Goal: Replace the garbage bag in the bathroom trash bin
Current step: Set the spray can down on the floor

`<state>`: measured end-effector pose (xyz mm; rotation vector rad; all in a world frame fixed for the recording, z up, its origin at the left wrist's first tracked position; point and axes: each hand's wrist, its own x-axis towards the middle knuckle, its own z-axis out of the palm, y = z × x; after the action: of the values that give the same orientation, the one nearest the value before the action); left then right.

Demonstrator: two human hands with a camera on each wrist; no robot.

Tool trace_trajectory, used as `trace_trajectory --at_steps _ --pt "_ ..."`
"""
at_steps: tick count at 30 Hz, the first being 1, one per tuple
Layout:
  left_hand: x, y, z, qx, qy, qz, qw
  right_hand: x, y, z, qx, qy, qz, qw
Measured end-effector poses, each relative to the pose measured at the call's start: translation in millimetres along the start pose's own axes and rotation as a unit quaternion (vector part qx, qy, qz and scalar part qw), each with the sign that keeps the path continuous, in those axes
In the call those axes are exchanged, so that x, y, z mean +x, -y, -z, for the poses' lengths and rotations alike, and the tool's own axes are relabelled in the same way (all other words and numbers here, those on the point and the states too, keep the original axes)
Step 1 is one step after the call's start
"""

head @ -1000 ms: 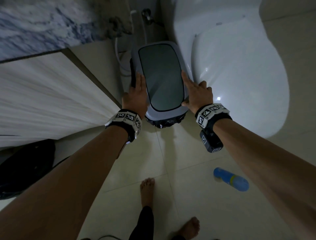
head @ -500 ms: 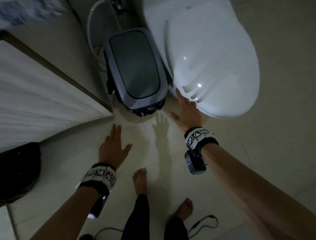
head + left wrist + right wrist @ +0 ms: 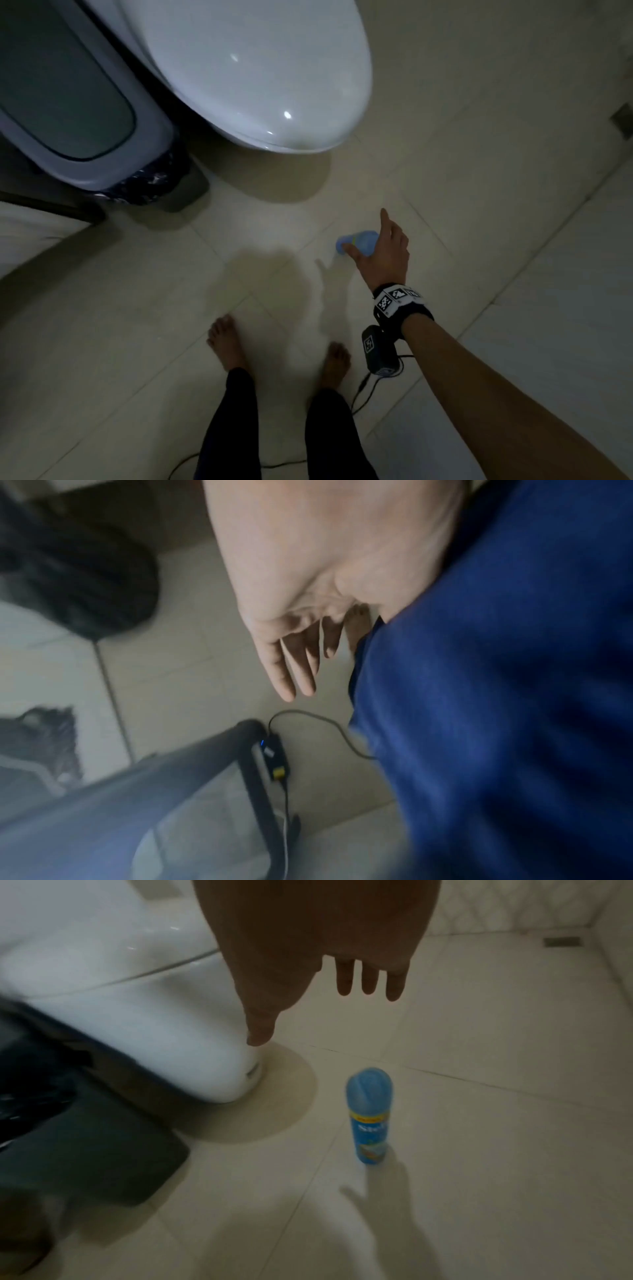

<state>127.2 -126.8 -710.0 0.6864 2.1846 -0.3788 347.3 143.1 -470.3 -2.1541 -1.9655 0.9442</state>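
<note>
The grey trash bin (image 3: 78,116) with its dark lid stands at the upper left beside the toilet, and a dark garbage bag (image 3: 147,183) shows under its rim. My right hand (image 3: 383,246) hovers open above the floor, over a blue spray can (image 3: 359,241) that stands upright on the tiles (image 3: 369,1115). The hand (image 3: 325,988) holds nothing and is well above the can. My left hand (image 3: 298,647) hangs open beside my blue-clad leg and holds nothing; the head view does not show it.
The white toilet (image 3: 253,68) fills the top middle, its base (image 3: 219,1074) close to the can. My bare feet (image 3: 226,342) stand on the tiled floor with a cable (image 3: 363,387) trailing near them. A floor drain (image 3: 621,118) lies at the far right.
Both hands have left the bin and drawn back. My view has swung down and right; the right hand now hovers over the blue can, and the left has dropped to my side.
</note>
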Motion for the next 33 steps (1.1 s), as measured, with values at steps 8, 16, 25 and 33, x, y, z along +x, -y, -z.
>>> trace_trajectory --at_steps 8,16,25,33 --pt "34.1 -10.2 -63.1 -0.076 0.017 0.03 0.997 28.5 -94.0 -58.8 0.107 -0.021 -0.028 0.994" --pt "57.5 3.9 -113.4 -0.037 -0.17 0.031 0.984 54.7 -123.5 -114.3 0.239 -0.058 -0.027 0.969" --pt "64.6 17.7 -126.5 -0.025 -0.254 0.011 0.967 59.0 -114.5 -114.0 0.258 -0.105 -0.036 0.96" --pt "10.4 -12.1 -61.6 -0.086 -0.146 0.005 0.986 42.8 -50.3 -3.8 0.268 -0.115 -0.012 0.956"
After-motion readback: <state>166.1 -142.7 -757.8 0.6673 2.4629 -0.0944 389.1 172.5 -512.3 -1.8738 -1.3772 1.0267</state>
